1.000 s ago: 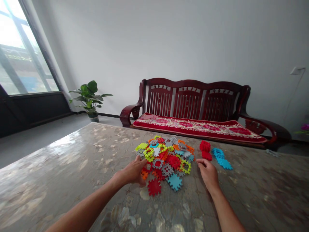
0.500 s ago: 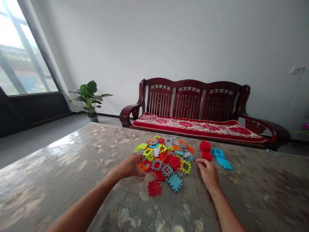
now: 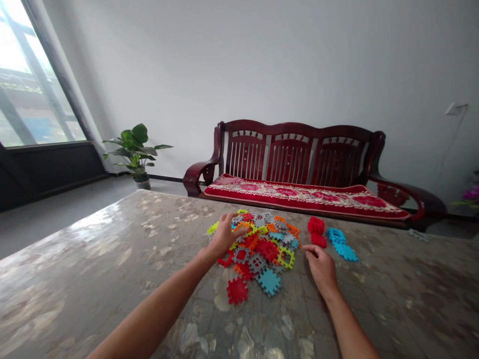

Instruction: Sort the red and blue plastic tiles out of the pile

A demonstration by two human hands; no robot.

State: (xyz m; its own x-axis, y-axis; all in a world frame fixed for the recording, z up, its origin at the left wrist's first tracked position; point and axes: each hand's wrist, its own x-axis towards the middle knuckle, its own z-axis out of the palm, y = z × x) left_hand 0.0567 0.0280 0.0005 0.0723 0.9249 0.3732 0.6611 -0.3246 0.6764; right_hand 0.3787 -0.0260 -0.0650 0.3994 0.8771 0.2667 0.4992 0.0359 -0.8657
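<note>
A heap of toothed plastic tiles (image 3: 265,248), red, grey, orange, lime green and blue, lies in the middle of the table. My left hand (image 3: 223,237) is over the heap's left side, thumb and fingers apart, and covers some tiles; I see nothing held in it. Close to the heap's right edge, my right hand (image 3: 322,267) rests low over the table with loosely bent fingers and a small gap at the thumb. A red square tile (image 3: 237,290) and a blue square tile (image 3: 269,282) lie at the heap's near edge.
Beyond my right hand are a group of red tiles (image 3: 317,231) and a group of blue tiles (image 3: 341,244). A grey tile (image 3: 418,235) lies near the table's far right edge. Behind the patterned table (image 3: 149,239) stands a wooden bench (image 3: 292,149); a potted plant (image 3: 136,149) is at left.
My left hand has moved forward and to the right, from the heap's left edge to above its tiles. My right hand has stayed in place. The view has shifted slightly.
</note>
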